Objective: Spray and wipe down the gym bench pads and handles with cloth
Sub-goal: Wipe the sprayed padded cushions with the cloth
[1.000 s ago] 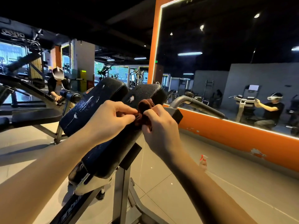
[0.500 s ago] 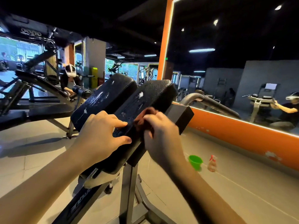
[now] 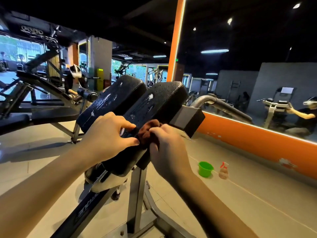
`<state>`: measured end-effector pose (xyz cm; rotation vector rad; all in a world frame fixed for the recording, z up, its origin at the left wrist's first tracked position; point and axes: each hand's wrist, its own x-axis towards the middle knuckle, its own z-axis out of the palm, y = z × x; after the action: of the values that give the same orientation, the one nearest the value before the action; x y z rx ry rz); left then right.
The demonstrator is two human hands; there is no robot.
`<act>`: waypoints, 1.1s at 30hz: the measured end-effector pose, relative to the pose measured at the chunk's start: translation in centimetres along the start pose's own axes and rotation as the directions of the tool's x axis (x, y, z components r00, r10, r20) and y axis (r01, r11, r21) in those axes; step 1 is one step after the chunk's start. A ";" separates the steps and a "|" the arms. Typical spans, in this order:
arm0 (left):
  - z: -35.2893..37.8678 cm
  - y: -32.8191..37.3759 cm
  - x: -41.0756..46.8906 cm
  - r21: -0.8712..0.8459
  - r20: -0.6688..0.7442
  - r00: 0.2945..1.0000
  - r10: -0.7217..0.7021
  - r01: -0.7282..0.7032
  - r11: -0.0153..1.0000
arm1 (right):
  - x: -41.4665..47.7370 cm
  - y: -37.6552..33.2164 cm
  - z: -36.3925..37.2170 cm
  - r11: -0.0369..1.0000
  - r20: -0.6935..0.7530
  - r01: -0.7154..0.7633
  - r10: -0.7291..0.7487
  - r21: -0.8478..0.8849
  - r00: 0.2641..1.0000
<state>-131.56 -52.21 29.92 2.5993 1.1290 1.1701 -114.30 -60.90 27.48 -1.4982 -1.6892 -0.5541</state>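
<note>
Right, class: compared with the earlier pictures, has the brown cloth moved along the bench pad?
Yes. The cloth has slid a little down the right pad, away from its upper end and toward the person, with the right hand gripping it.

Tiled floor [image 3: 257,194], orange-framed wall mirror [image 3: 240,48], perhaps windows [image 3: 20,48] far left.

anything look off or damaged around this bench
White spray blotches lie unwiped on both pads beyond the cloth, expected mid-clean. The orange wall has chipped paint low down. The cup and spray bottle stand upright on the floor; nothing looks spilled.
</note>
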 end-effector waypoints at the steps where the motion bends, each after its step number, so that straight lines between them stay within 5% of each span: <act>1: -0.2 -0.1 -0.3 -0.016 -0.001 1.000 0.004 -0.004 1.000 | -1.1 -0.2 -0.2 1.000 0.061 0.020 -0.022 0.018 0.998; 7: -0.7 -0.3 -2.5 0.052 -0.050 0.999 -0.006 0.009 0.999 | 5.1 3.5 -4.6 0.986 -0.238 -0.161 0.145 -0.046 0.960; 11: -0.6 -0.7 -3.4 0.090 -0.107 0.992 -0.072 0.082 0.993 | 5.8 2.2 -2.7 0.976 -0.185 -0.165 0.137 -0.144 0.973; 15: -0.2 -0.5 -3.5 0.064 -0.085 0.982 -0.168 0.173 0.983 | 1.0 -0.1 1.3 0.995 -0.200 -0.100 0.095 -0.014 0.975; 19: -0.6 0.1 -3.5 0.028 -0.072 0.974 -0.217 0.219 0.975 | -5.8 -1.0 3.6 0.983 0.086 -0.075 0.061 0.167 0.994; 25: -0.6 -0.2 -4.7 -0.015 -0.010 0.968 -0.251 0.251 0.968 | 0.6 1.2 -0.9 0.968 -0.241 -0.195 0.229 0.160 0.943; 30: -0.9 -1.0 -6.6 -0.088 -0.008 0.966 -0.258 0.256 0.963 | -1.6 -1.1 2.8 0.984 -0.196 -0.103 0.131 0.146 0.972; 33: -0.4 -1.2 -7.7 -0.146 -0.055 0.965 -0.257 0.247 0.958 | -6.8 -2.1 5.8 0.970 -0.024 -0.080 0.087 0.230 0.996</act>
<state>-135.92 -56.40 25.04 2.2481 1.2974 1.2456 -117.97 -61.13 19.07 -1.3783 -1.5970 -0.3253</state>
